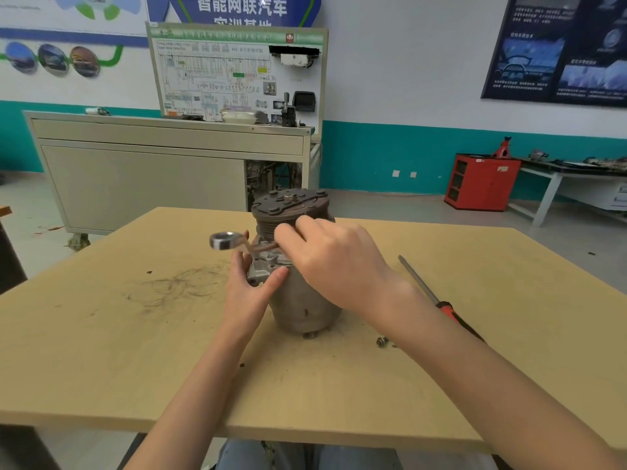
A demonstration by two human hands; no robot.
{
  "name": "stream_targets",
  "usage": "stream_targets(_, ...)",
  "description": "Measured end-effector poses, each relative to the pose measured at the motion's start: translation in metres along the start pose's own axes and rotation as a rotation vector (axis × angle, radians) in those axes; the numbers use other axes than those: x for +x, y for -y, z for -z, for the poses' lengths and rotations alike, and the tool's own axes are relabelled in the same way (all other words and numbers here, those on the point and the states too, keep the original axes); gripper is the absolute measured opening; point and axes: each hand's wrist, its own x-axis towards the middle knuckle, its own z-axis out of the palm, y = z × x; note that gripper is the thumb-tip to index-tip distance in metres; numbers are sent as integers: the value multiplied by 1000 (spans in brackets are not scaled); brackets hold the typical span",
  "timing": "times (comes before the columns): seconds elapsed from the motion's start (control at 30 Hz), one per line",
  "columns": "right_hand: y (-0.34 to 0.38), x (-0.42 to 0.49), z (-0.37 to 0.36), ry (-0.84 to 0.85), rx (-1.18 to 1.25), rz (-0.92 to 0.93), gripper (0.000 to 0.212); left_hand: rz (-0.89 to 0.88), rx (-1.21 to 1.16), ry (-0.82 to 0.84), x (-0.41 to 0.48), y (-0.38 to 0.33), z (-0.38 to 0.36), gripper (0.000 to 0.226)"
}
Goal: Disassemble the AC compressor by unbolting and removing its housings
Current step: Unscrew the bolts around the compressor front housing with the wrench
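My right hand (pixel 334 262) grips the wrench (pixel 222 239), and my left hand (pixel 249 293) clasps the compressor (pixel 305 307), which stands upright mid-table (pixel 135 368). If the wrench slips, I risk toppling the compressor and jamming my left fingers.

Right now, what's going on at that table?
The compressor stands upright on the table. The person's left hand holds its side bracket while the right hand grips a wrench over the same spot. A screwdriver and a loose bolt lie on the table to the right.
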Motion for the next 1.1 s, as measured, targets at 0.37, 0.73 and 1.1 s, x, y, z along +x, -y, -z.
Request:
stream_targets(0.37,-2,-19,-11,-150,28,44,17,11,-82,43,0,-3,0,89)
stream_targets(0.73,-76,-45,-52,-55,1832,-1091,27,49,-52,38,-2,-10,4,96)
stream_targets(1.1,-87,-21,-37,-198,1511,-1117,10,81,-56,60,-2,-10,6,103)
